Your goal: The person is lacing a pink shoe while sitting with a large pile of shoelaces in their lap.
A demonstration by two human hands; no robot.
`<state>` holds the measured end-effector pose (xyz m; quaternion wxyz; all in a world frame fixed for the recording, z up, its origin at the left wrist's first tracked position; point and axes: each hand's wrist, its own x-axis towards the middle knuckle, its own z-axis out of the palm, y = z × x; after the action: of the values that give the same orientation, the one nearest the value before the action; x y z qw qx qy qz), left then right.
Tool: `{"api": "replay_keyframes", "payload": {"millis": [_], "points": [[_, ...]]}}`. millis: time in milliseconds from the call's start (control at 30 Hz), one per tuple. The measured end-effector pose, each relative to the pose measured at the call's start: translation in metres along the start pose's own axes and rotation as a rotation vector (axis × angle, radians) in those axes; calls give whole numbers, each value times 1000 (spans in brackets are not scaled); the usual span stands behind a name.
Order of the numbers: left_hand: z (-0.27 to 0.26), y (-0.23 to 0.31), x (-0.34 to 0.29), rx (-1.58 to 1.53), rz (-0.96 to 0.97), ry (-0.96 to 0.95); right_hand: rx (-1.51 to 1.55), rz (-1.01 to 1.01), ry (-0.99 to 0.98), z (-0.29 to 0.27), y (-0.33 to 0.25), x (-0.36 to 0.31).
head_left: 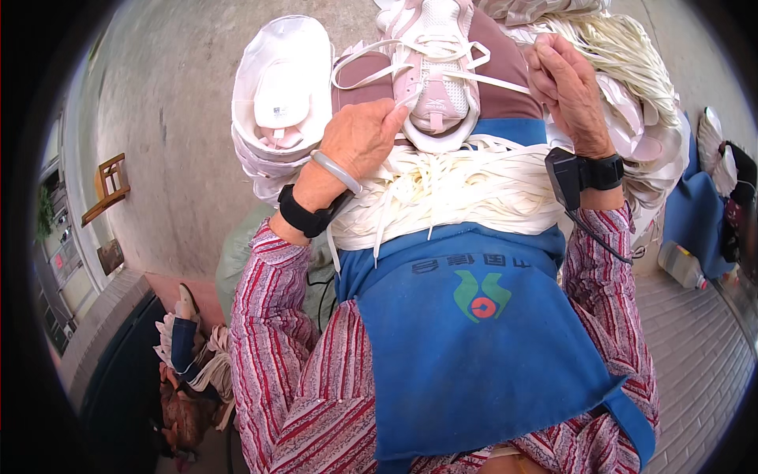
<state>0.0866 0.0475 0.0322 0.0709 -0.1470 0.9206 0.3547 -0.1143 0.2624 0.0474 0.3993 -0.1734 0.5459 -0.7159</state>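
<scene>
A pale pink and white sneaker (435,103) lies across my lap with its toe upwards in the picture and its heel towards me. White shoelace (502,82) is threaded through its eyelets, and a slack loop hangs out to the left. My right hand (567,91) is closed on the lace end, which is stretched to the right of the shoe. Beside the heel, my left hand (359,138) pinches another part of the lace between thumb and fingertips. A heap of loose cream laces (450,186) lies on my blue apron (474,355), just below the shoe.
Stacked white and pink shoes (280,95) stand to the left of my lap. More pale shoes (628,134) sit at the right, with a thick bundle of laces (620,47) over them. A small wooden stool (110,189) and a plastic bottle (681,265) are farther out.
</scene>
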Motion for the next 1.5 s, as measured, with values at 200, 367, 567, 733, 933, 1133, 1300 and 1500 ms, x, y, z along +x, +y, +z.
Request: {"api": "replay_keyframes", "payload": {"millis": [200,367,567,733,933,1133,1300,1500], "points": [[-34,-36,-28,-621,-316,81,-185,-36,164,-78,-35,-33],[-82,-79,-86,-1032,-501,402,-273,-5,561,-203,-50,-77],[-86,-111,-86,-776,-567,219,-290,1,866,-233,-20,-90],[-100,-89,-64,-303,-490,339,-537,-8,624,-121,4,-47],[-62,-38,-11,-61,-44,499,-974,-358,155,14,31,-1],[-11,3,46,17,204,409,-1157,-413,121,55,54,3],[3,7,61,181,235,379,-1143,-387,161,57,58,6],[7,10,69,246,297,356,-1158,-426,149,59,63,10]]}}
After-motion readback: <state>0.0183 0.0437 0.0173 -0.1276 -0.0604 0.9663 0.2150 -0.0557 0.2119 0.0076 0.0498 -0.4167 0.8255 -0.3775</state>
